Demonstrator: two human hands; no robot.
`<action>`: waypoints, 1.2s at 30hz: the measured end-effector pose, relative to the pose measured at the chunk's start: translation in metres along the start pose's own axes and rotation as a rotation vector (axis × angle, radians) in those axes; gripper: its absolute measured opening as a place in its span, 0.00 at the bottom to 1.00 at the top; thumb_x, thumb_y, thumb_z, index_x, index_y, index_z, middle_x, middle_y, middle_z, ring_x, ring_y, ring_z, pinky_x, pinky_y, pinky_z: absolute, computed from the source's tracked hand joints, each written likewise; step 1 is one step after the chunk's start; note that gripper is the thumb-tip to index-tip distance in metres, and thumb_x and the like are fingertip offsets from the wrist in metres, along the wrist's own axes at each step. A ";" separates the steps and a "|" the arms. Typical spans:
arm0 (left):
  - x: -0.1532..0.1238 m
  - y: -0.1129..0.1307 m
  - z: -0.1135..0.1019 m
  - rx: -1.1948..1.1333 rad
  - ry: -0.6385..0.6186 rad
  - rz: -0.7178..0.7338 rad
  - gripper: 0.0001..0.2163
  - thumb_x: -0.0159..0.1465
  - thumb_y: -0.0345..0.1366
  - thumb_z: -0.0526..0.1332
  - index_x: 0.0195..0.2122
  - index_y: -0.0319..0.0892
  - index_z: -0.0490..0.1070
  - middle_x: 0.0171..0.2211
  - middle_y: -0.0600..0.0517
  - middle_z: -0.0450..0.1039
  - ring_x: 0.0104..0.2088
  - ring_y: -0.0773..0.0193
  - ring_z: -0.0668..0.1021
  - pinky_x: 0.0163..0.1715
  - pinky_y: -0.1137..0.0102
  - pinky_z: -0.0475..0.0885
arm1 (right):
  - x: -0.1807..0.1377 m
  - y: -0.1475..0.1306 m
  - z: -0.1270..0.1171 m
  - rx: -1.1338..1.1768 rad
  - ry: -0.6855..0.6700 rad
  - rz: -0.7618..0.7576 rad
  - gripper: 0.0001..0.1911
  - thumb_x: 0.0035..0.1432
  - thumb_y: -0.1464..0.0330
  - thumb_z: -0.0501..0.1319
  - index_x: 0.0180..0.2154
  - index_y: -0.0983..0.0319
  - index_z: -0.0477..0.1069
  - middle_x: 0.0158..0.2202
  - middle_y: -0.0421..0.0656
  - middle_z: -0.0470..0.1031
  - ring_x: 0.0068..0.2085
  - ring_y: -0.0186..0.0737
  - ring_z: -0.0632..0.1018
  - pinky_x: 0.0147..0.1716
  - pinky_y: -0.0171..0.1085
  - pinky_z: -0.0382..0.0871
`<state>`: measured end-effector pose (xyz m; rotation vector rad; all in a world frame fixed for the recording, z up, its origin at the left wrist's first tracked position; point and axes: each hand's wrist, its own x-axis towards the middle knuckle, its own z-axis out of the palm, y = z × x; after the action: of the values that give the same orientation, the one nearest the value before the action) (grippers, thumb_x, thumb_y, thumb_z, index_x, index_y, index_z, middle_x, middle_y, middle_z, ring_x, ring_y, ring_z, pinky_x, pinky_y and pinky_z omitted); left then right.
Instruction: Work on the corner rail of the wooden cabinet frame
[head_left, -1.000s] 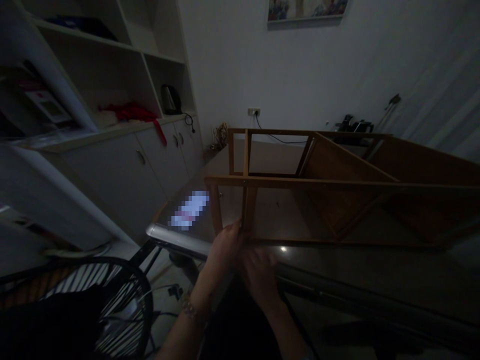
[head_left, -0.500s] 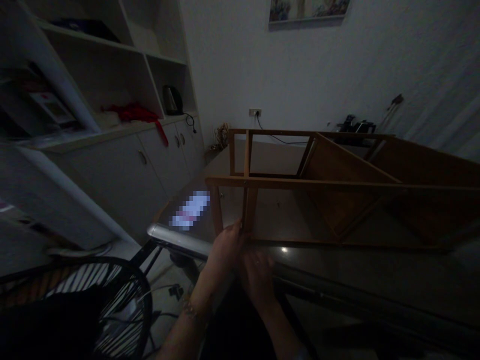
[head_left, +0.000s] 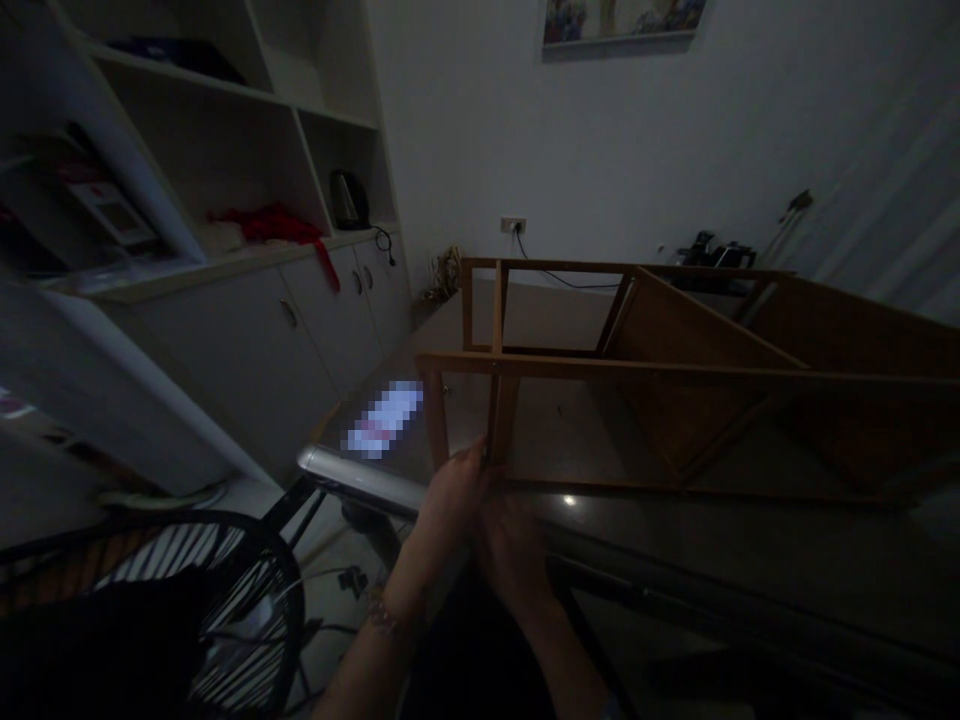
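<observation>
Fingers of L hand (head_left: pixel 450 497) touch frame's (head_left: pixel 577 370) near low edge, grip unclear; R hand's (head_left: pixel 514 555) are curled just beside, blurry, can't tell if holding anything. Frame's on table (head_left: pixel 367 482), approx. centre-right. Vs. 0.5 s ago: R fingers shifted slightly, frame unmoved, so work's at same spot. Qty: 2 hands, 1 frame, 1 table, 1 kettle (head_left: pixel 347 200), 1 chair (head_left: pixel 289 570).
</observation>
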<state>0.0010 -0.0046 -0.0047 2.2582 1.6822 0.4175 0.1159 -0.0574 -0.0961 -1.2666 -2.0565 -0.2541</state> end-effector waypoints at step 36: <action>0.000 0.006 -0.005 -0.081 -0.002 -0.066 0.21 0.76 0.33 0.63 0.68 0.36 0.64 0.51 0.41 0.84 0.53 0.52 0.86 0.50 0.67 0.80 | -0.007 -0.017 0.009 0.133 0.234 0.221 0.18 0.76 0.73 0.50 0.39 0.58 0.76 0.34 0.44 0.81 0.36 0.47 0.76 0.43 0.44 0.62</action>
<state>0.0036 -0.0063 0.0024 2.1387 1.7025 0.4589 0.0994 -0.0668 -0.1044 -1.3041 -1.6930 -0.1529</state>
